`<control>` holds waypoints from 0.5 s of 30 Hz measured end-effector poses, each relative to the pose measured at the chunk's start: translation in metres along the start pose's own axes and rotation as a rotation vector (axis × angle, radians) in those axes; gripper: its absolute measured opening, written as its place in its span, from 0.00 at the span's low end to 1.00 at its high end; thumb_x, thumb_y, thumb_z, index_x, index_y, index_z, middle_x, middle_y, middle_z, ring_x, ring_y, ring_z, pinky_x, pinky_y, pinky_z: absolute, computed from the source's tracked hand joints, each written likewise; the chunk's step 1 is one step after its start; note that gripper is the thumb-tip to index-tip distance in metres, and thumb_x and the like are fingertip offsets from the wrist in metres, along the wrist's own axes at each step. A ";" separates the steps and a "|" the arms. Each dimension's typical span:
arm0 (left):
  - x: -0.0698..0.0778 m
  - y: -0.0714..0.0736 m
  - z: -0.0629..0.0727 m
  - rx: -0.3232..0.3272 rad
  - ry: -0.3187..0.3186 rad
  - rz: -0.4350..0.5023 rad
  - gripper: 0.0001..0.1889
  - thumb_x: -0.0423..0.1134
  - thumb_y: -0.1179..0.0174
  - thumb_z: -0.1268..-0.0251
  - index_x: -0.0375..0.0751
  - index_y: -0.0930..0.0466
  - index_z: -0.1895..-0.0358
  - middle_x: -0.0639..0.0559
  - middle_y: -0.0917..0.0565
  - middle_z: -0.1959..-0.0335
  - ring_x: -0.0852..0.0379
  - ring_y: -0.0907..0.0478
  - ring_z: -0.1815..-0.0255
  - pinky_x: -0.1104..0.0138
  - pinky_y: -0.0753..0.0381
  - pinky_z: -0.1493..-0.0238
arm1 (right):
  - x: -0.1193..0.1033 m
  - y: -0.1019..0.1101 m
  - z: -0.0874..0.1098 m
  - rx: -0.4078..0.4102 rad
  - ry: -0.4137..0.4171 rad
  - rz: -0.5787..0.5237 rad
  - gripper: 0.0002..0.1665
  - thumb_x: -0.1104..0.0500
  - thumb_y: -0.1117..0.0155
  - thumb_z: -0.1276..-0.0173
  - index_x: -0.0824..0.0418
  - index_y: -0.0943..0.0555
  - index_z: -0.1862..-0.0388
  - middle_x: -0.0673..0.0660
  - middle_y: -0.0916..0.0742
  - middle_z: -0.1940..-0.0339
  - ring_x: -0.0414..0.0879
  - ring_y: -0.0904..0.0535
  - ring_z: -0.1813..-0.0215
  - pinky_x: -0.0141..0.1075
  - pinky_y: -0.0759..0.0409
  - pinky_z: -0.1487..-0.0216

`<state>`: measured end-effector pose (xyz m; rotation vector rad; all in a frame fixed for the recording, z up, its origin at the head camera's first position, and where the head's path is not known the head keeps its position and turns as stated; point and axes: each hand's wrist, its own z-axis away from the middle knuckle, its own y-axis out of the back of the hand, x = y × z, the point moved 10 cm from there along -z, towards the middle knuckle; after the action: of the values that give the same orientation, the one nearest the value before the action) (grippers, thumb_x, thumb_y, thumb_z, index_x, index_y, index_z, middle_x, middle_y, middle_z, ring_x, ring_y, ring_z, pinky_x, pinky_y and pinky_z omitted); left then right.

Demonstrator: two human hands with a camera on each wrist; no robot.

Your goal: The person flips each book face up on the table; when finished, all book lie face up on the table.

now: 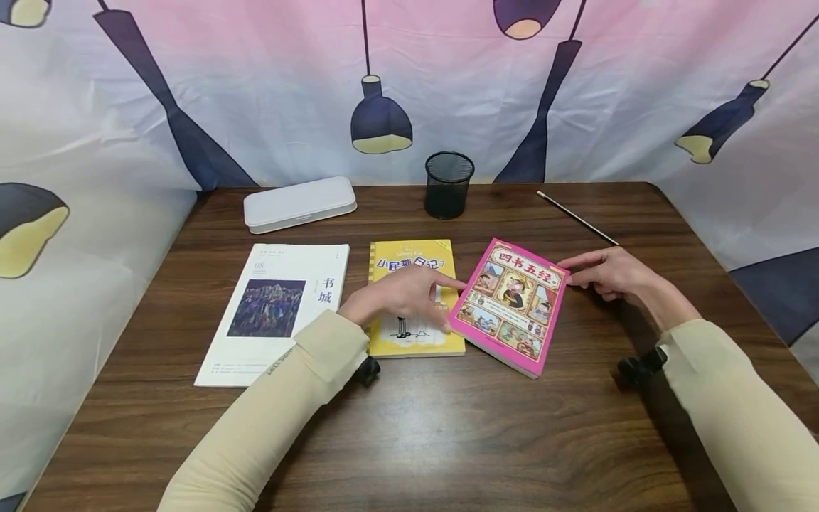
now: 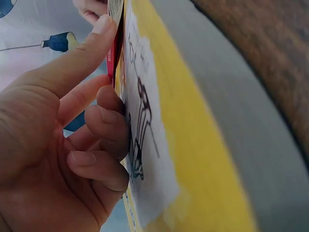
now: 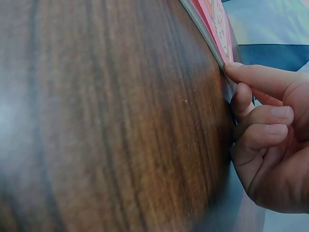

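A pink comic-style book (image 1: 510,306) lies slanted, its left side overlapping the edge of a yellow book (image 1: 416,343). My left hand (image 1: 404,293) reaches over the yellow book. Its extended thumb and index finger touch the pink book's left edge, set well apart, while the other fingers curl close over the yellow cover (image 2: 193,145) in the left wrist view. At the pink book's upper right corner, my right hand (image 1: 611,274) pinches with thumb and index finger. In the right wrist view, the thumb meets the pink book (image 3: 212,29) and the remaining fingers are curled.
A white magazine (image 1: 269,306) lies left of the yellow book. Toward the back of the wooden table (image 1: 409,427) are a white pencil case (image 1: 301,205), a black mesh pen cup (image 1: 448,186) and a thin pencil-like stick (image 1: 576,217). A printed curtain (image 1: 294,85) hangs behind.
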<state>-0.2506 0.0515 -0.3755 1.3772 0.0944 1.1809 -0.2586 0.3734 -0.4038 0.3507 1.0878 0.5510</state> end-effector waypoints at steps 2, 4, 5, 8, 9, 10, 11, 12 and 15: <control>0.001 -0.002 0.001 0.001 0.005 -0.018 0.42 0.52 0.19 0.44 0.64 0.26 0.24 0.51 0.22 0.70 0.54 0.26 0.66 0.65 0.30 0.66 | -0.002 -0.001 -0.003 -0.006 0.000 -0.003 0.23 0.53 0.26 0.28 0.52 0.13 0.36 0.48 0.16 0.73 0.42 0.36 0.80 0.35 0.34 0.76; 0.002 -0.005 0.002 -0.001 0.016 -0.035 0.44 0.54 0.19 0.44 0.64 0.28 0.22 0.49 0.22 0.70 0.52 0.25 0.65 0.64 0.30 0.65 | -0.004 -0.001 -0.004 -0.011 0.000 -0.003 0.23 0.52 0.26 0.28 0.52 0.13 0.36 0.47 0.17 0.73 0.42 0.36 0.80 0.34 0.34 0.76; 0.003 -0.006 0.002 -0.002 0.022 -0.045 0.45 0.54 0.19 0.44 0.64 0.29 0.21 0.50 0.20 0.68 0.51 0.25 0.63 0.64 0.29 0.63 | -0.005 -0.001 -0.005 -0.011 0.000 -0.004 0.23 0.52 0.26 0.28 0.53 0.14 0.35 0.47 0.18 0.74 0.42 0.36 0.79 0.34 0.34 0.75; 0.006 -0.008 0.003 0.004 0.027 -0.081 0.47 0.56 0.19 0.44 0.62 0.31 0.20 0.52 0.15 0.58 0.54 0.25 0.54 0.64 0.27 0.58 | -0.008 -0.002 -0.008 -0.008 0.003 -0.009 0.26 0.52 0.26 0.28 0.55 0.15 0.33 0.46 0.18 0.74 0.41 0.36 0.79 0.34 0.34 0.75; 0.008 -0.009 0.003 0.004 0.023 -0.093 0.47 0.56 0.20 0.44 0.61 0.32 0.19 0.51 0.15 0.59 0.54 0.26 0.54 0.64 0.28 0.58 | -0.009 -0.002 -0.009 -0.005 0.004 -0.012 0.26 0.52 0.26 0.28 0.55 0.15 0.33 0.46 0.18 0.74 0.41 0.36 0.79 0.33 0.34 0.75; 0.010 -0.010 0.003 0.004 0.017 -0.105 0.48 0.57 0.20 0.44 0.60 0.32 0.19 0.51 0.15 0.60 0.54 0.26 0.55 0.64 0.28 0.58 | -0.010 -0.001 -0.010 -0.001 0.005 -0.014 0.27 0.52 0.26 0.28 0.56 0.15 0.33 0.47 0.17 0.74 0.40 0.36 0.79 0.33 0.34 0.75; 0.012 -0.011 0.003 0.007 0.010 -0.117 0.49 0.57 0.20 0.43 0.58 0.33 0.18 0.53 0.15 0.62 0.55 0.27 0.57 0.65 0.29 0.58 | -0.011 -0.001 -0.011 0.002 0.007 -0.016 0.27 0.52 0.26 0.28 0.56 0.16 0.32 0.47 0.17 0.75 0.40 0.36 0.79 0.33 0.34 0.75; 0.014 -0.011 0.003 0.008 0.002 -0.125 0.49 0.58 0.21 0.43 0.57 0.34 0.18 0.53 0.17 0.68 0.56 0.27 0.60 0.65 0.29 0.60 | -0.011 -0.001 -0.012 0.004 0.009 -0.017 0.27 0.52 0.26 0.28 0.57 0.16 0.32 0.47 0.16 0.75 0.40 0.36 0.80 0.33 0.34 0.75; 0.017 -0.014 0.003 0.008 -0.011 -0.155 0.51 0.59 0.22 0.43 0.55 0.36 0.17 0.53 0.28 0.82 0.55 0.30 0.70 0.64 0.32 0.65 | -0.013 -0.002 -0.016 0.009 0.013 -0.012 0.30 0.52 0.27 0.27 0.60 0.19 0.30 0.47 0.16 0.75 0.40 0.36 0.80 0.34 0.33 0.75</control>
<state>-0.2326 0.0646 -0.3756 1.3586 0.1953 1.0441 -0.2769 0.3644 -0.4024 0.3481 1.1040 0.5382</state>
